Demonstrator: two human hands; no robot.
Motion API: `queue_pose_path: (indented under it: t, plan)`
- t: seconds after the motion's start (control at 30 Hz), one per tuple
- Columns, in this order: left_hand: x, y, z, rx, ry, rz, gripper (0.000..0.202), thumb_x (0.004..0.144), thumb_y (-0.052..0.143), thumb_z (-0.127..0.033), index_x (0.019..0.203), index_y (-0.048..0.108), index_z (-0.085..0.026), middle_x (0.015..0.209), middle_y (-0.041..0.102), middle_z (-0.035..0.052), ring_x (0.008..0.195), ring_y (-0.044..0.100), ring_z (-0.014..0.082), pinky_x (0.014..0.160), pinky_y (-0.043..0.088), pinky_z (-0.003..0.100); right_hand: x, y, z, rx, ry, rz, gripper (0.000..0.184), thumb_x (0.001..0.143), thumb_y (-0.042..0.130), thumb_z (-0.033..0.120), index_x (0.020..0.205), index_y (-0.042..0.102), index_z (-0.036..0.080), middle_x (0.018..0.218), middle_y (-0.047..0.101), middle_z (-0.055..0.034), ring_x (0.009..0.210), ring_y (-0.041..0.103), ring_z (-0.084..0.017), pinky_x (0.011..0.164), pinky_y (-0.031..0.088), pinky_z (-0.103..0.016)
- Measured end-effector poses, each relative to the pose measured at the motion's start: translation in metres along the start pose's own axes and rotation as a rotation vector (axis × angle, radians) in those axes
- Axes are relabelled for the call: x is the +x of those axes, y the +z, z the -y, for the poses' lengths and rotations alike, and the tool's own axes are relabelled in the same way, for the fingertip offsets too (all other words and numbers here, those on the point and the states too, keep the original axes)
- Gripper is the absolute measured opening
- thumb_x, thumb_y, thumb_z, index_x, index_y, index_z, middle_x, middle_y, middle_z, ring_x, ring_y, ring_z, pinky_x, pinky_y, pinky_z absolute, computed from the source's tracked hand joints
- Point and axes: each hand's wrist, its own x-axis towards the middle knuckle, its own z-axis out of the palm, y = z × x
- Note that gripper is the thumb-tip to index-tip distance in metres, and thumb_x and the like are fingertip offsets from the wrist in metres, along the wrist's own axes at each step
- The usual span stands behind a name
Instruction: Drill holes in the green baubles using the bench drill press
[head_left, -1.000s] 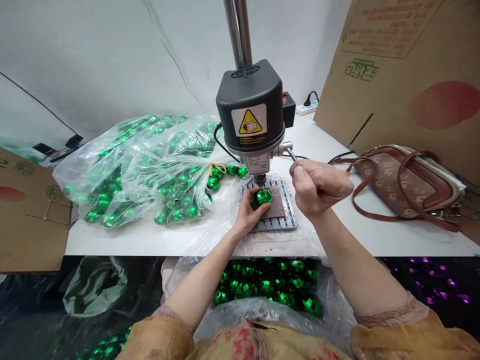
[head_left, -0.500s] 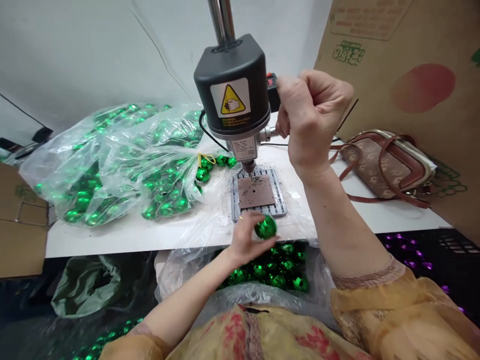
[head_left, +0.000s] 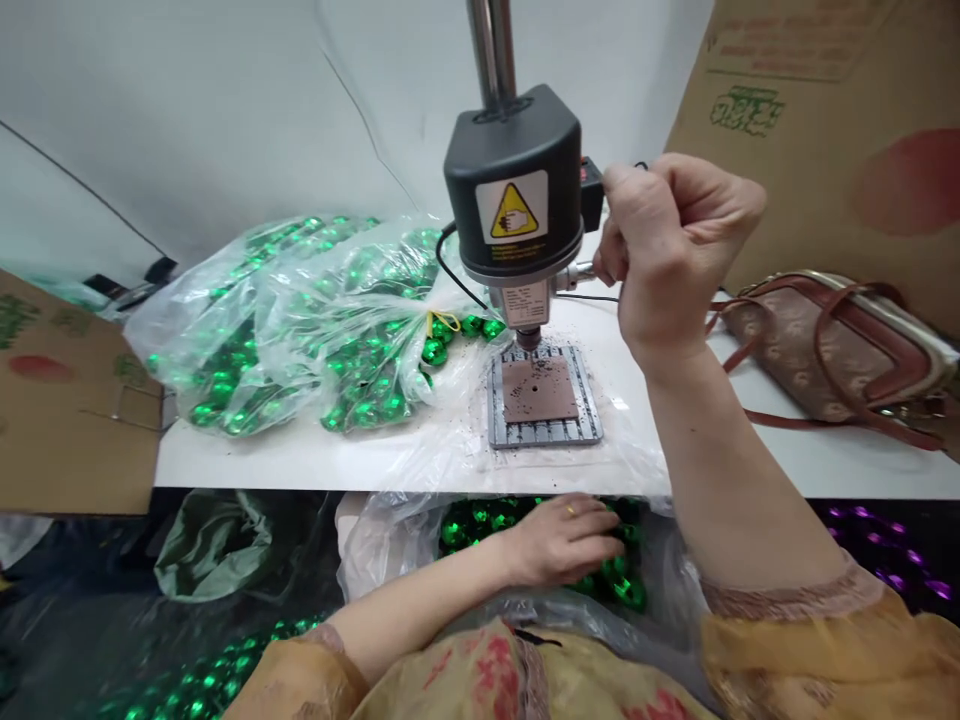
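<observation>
Left hand (head_left: 568,540) is down at the green balls (head_left: 455,530) in the plastic-lined container just below the counter's front edge. Palm down, fingers spread a bit and bent over the balls; can't tell if they grasp one, undersides are hidden. Ring (head_left: 571,510) on one finger.

Right hand (head_left: 667,250) is up beside the drill press (head_left: 517,190), fingers clenched in a fist around the feed lever (head_left: 581,273). Most of the lever is hidden by the fist; only the hub end shows.

Press: black motor housing, yellow warning sticker (head_left: 514,207) on the front, steel column (head_left: 491,50) above and behind. Chuck (head_left: 529,340) sits above the work area, apart from the board. Brown board (head_left: 551,405) lies on the slotted base plate (head_left: 585,437), one dark hole near its middle, dark specks scattered over board, plate and counter (head_left: 247,465). No ball on the board.

Left of the press: big clear bag (head_left: 300,330) of more green balls lying on the counter, yellow tie (head_left: 444,322) at its neck, a few balls near the tie. Right: brown handbag (head_left: 847,340), strap trailing on the counter, large carton (head_left: 810,120) behind it. Another carton (head_left: 67,400) at far left. Below counter level: green cloth bag (head_left: 210,550) on the left, purple balls (head_left: 862,530) on the right.
</observation>
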Motion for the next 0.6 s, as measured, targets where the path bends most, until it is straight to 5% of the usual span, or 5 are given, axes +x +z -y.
queue_pose_path:
  t: [0.07,0.17,0.3,0.43,0.6]
  plan:
    - [0.000,-0.033,0.028,0.110,-0.128,-0.253,0.011,0.092,0.054,-0.016,0.098,0.062,-0.021,0.104,0.074,0.0082,0.102,0.071,0.0211,0.090,0.060,0.036,-0.002,0.000,-0.003,0.039,-0.017,-0.030,0.059,0.086,0.069,0.047,0.049,0.030,0.023,0.046,0.025,0.0056,0.042,0.024,-0.006,0.044,0.026,-0.029]
    - [0.001,-0.091,0.088,0.329,-0.684,-0.480,0.015,0.089,0.054,-0.007,0.083,0.057,-0.021,0.095,0.071,0.0060,0.094,0.068,0.0192,0.087,0.056,0.036,-0.004,0.000,-0.004,0.061,-0.018,-0.037,0.057,0.086,0.069,0.041,0.050,0.030,0.022,0.045,0.026,0.0055,0.042,0.023,-0.006,0.045,0.023,-0.030]
    - [-0.003,-0.148,0.166,0.357,-0.896,-0.490,0.018,0.082,0.063,-0.002,0.087,0.059,-0.019,0.095,0.061,0.0079,0.096,0.059,0.0244,0.099,0.048,0.047,-0.003,0.001,-0.002,0.087,-0.027,-0.030,0.059,0.084,0.072,0.044,0.048,0.031,0.022,0.043,0.028,0.0053,0.040,0.023,-0.006,0.043,0.020,-0.031]
    - [-0.012,-0.164,0.205,0.240,-0.973,-0.462,0.025,0.076,0.080,-0.012,0.071,0.057,-0.020,0.088,0.053,0.0051,0.089,0.054,0.0233,0.103,0.045,0.049,-0.003,0.001,-0.002,0.115,-0.027,-0.040,0.060,0.080,0.074,0.047,0.045,0.032,0.023,0.040,0.026,0.0053,0.039,0.022,-0.007,0.041,0.017,-0.034]
    - [-0.019,-0.166,0.206,0.014,-0.937,-0.608,0.028,0.073,0.089,-0.033,0.088,0.069,-0.021,0.081,0.052,0.0031,0.076,0.054,0.0200,0.096,0.049,0.049,-0.006,-0.002,-0.005,0.106,-0.004,-0.025,0.053,0.086,0.069,0.043,0.047,0.038,0.024,0.044,0.031,0.0034,0.043,0.031,-0.011,0.047,0.031,-0.034]
